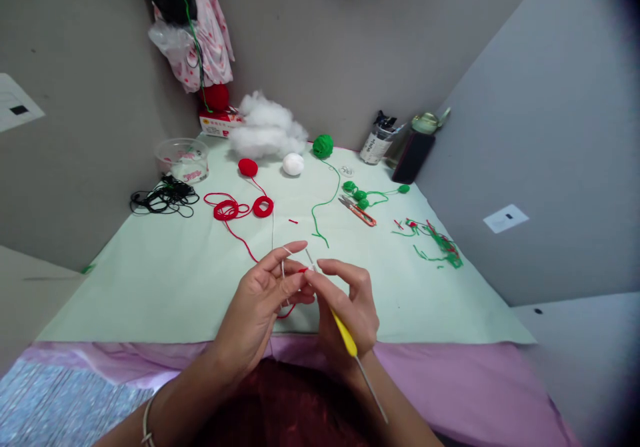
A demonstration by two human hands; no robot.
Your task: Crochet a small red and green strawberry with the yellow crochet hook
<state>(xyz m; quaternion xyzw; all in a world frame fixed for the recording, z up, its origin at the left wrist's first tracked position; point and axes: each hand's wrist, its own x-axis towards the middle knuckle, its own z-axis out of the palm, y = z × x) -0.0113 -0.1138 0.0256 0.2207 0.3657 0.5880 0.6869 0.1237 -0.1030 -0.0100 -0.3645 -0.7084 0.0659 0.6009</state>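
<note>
Near the front edge of the table, my left hand [267, 293] pinches a small red crochet piece [303, 270], with white yarn looped over its raised index finger. Close beside it, my right hand [350, 303] holds a crochet hook with a yellow grip [345, 332]; the thin metal tip points up by the red piece, and the metal shaft sticks out below the hand. Red yarn [243, 241] runs from a loose coil [226, 210] down to my left hand. What the left fingertips cover is partly hidden.
Behind lie a red ball [248, 167], white ball [293, 164], green yarn ball [323, 146] and white stuffing [267, 127]. Orange-handled snips [361, 212] rest right of centre. Black yarn [167, 197] and a clear tub [183, 160] are left, green scraps [443, 243] right.
</note>
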